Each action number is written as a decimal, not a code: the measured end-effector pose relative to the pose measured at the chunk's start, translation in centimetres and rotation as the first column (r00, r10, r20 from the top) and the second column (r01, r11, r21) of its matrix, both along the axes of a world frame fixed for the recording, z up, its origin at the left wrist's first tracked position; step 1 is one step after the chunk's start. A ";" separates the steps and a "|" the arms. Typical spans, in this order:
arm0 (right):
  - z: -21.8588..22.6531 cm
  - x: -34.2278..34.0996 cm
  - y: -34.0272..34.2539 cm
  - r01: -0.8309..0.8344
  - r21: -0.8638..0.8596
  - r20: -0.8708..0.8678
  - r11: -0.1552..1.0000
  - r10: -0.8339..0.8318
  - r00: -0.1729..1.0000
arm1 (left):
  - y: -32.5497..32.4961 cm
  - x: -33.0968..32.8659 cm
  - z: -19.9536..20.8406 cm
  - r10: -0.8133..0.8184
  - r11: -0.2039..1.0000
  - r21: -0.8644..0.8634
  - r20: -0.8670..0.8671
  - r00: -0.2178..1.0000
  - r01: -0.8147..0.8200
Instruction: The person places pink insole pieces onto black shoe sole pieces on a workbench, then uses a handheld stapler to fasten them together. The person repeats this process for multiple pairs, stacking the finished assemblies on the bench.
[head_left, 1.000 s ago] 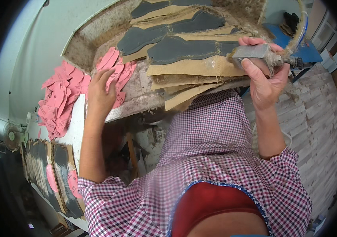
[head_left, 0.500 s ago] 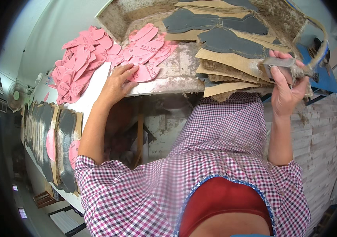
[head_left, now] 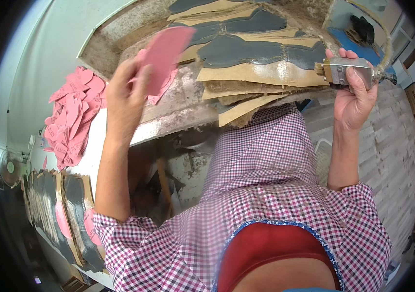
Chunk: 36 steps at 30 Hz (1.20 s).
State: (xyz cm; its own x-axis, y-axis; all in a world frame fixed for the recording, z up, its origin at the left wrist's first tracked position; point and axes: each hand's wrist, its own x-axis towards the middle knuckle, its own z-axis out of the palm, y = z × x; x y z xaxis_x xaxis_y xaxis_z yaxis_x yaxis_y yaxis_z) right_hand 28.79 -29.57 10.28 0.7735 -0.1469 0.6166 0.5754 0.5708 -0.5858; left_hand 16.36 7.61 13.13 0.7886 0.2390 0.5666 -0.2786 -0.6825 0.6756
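Note:
My left hand pinches a flat pink insole-shaped piece between thumb and fingers, raised above the bench with its plain side showing. Part of a few more pink pieces shows behind it. My right hand is wrapped round a metal box-shaped applicator with a brush-like, stained tip and a hose fitting at its other end. That tip is at the right end of a stack of tan sheets bearing dark grey shaped pieces. A wet, shiny patch marks the top sheet.
A heap of pink pieces lies on the white bench at left. Below it, dark grey pieces on tan backing stand in a row, a few pink ones among them. A raised, crusted board borders the bench; a hose hangs at right.
My left hand has lifted a pink piece off the bench. My right hand keeps hold of the applicator, now turned more level. The whole view has shifted.

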 end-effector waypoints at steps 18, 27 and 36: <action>-2.1 -0.4 -4.7 0.053 0.064 -0.135 0.997 -0.044 0.990 | -14.6 15.1 0.7 -0.379 0.804 0.191 -0.565 0.733 0.563; -2.6 -0.5 -4.6 0.034 0.067 -0.203 0.997 -0.020 0.979 | -17.1 14.1 0.1 -0.071 0.655 0.652 -0.449 0.891 0.381; -2.7 -0.4 -4.3 0.044 0.041 -0.214 0.998 -0.034 0.976 | -15.8 11.7 -4.5 -0.257 0.563 0.792 -0.103 0.961 0.235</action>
